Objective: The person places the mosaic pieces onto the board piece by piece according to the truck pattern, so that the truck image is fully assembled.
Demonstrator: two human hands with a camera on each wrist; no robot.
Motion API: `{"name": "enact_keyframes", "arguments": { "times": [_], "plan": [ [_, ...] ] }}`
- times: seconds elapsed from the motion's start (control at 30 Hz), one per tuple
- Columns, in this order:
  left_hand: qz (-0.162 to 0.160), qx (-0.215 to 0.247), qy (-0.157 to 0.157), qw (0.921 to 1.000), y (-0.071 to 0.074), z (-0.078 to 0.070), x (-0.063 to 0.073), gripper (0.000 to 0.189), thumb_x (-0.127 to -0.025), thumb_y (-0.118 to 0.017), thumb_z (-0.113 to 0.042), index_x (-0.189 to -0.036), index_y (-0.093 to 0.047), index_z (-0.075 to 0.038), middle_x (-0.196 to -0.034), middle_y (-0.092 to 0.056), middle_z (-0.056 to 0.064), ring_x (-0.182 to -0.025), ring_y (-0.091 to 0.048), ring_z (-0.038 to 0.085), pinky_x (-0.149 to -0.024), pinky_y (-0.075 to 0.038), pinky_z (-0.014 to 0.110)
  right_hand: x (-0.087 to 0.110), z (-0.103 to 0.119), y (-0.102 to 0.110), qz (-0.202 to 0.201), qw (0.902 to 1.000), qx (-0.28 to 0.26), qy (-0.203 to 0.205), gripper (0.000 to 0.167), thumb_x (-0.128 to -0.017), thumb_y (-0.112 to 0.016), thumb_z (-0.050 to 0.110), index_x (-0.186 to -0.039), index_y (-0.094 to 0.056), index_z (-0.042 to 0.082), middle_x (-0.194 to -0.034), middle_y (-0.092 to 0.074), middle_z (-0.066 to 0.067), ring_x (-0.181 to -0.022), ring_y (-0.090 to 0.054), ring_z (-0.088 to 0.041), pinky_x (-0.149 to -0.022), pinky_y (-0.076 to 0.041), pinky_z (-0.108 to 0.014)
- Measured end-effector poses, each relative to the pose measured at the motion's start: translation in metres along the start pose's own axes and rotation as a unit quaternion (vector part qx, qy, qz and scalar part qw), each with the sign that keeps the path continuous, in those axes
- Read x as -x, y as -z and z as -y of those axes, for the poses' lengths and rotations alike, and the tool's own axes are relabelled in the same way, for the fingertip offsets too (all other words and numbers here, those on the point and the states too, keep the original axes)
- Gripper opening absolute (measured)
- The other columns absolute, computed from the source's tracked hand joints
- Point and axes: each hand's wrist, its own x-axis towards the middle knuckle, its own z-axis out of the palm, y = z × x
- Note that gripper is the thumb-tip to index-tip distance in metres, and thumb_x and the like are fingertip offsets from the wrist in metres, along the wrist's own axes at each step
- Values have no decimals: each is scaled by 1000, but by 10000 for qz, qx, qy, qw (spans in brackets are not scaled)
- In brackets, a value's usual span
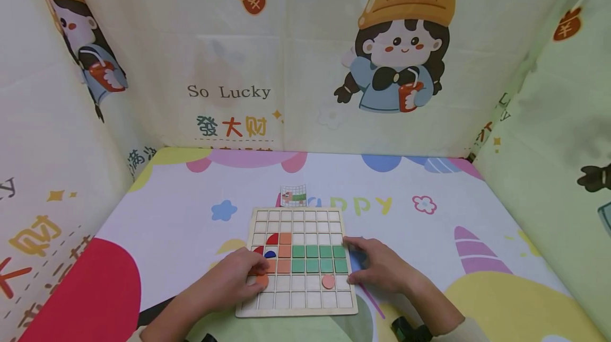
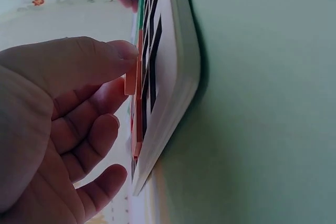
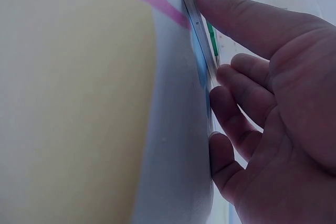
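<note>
My left hand (image 1: 236,273) reaches over the left side of a wooden grid board (image 1: 291,313), its thumb and forefinger pinching an orange piece (image 2: 129,83). Beneath those fingertips are more orange square tiles (image 1: 284,251), set in the grid beside red curved pieces (image 1: 272,238) and a dark blue half-round piece (image 1: 270,254). Green square tiles (image 1: 312,259) fill two rows to the right of the orange ones. A round pink piece (image 1: 328,281) lies lower on the board. At the board's right edge, my right hand (image 1: 382,268) rests its thumb and loosely bent fingers.
A small picture card (image 1: 293,195) with a gridded coloured pattern stands just behind the board. The tabletop is covered by a colourful printed cloth (image 1: 181,225). Printed fabric walls (image 1: 310,66) rise at the back and on both sides.
</note>
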Motion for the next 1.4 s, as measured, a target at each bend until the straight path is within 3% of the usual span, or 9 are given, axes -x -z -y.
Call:
{"name": "enact_keyframes", "arguments": {
  "times": [0.53,0.73,0.9,1.2,1.4],
  "plan": [
    [176,-256,-51,9995,-6,-3,-4,21,-83,-78,-13,-103,-70,-14,-95,-60,-14,-89,-51,8,-81,-50,29,1,1,1,13,10000,6,-12,80,-75,-88,34,-142,-54,7,-134,-60,-11,-121,-52,-32,-103,-38,-56],
    [88,-295,-72,9995,-6,-3,-4,19,-86,-77,-16,-104,-71,-15,-97,-61,-15,-91,-52,8,-83,-50,30,1,1,1,-8,10000,63,40,80,-75,-88,35,-142,-54,6,-133,-61,-11,-120,-53,-32,-102,-39,-56],
    [-28,-255,-276,9993,-6,-1,-3,16,-86,-77,-15,-100,-70,-15,-96,-60,-13,-89,-51,8,-80,-49,30,0,1,1,13,10000,-13,41,80,-75,-88,34,-142,-54,6,-133,-60,-11,-121,-53,-32,-102,-38,-57],
    [-116,-233,-485,9985,-6,2,-7,16,-83,-78,-12,-92,-68,-21,-82,-52,-17,-81,-46,7,-73,-45,26,0,3,2,10,10000,-3,44,80,-75,-88,32,-142,-54,5,-134,-60,-11,-121,-53,-31,-102,-38,-56],
    [-152,-243,-312,9991,-4,3,-6,17,-83,-81,-18,-95,-71,-20,-84,-53,-17,-84,-46,8,-74,-45,29,1,4,2,-5,10000,9,83,80,-75,-88,32,-142,-54,5,-134,-60,-11,-122,-53,-31,-102,-38,-56]
  ]
}}
